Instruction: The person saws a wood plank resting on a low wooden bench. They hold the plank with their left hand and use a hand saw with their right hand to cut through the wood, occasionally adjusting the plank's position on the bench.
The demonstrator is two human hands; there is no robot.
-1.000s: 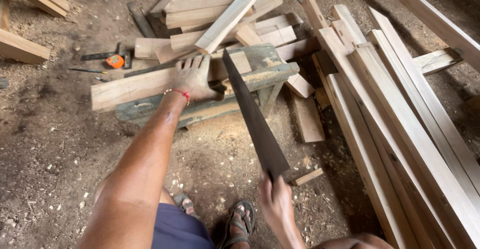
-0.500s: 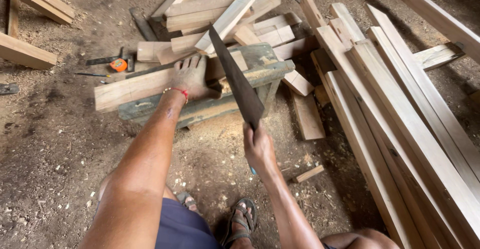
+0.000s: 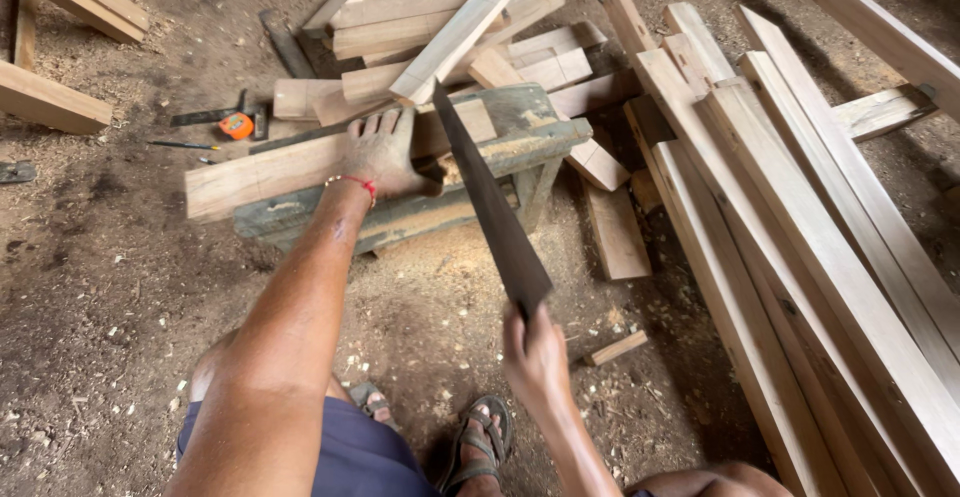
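Dirt floor (image 3: 100, 287), strewn with sawdust, spreads under everything. On it stands a low green sawhorse (image 3: 520, 147) with a plank (image 3: 260, 177) laid across its top. Left hand (image 3: 385, 152) lies flat on the plank, fingers spread, pressing it down. Right hand (image 3: 535, 357) is clenched around the handle of a dark saw (image 3: 490, 207), whose blade slants up to the plank beside the left hand. Offcuts (image 3: 440, 17) are heaped beyond the sawhorse, long boards (image 3: 800, 247) lie at right, and an orange tape measure (image 3: 237, 125) sits far left.

The left hand (image 3: 385, 152) presses a plank (image 3: 270, 172) on a bench (image 3: 540, 142); the right hand (image 3: 535, 357) grips a handsaw (image 3: 490, 207).
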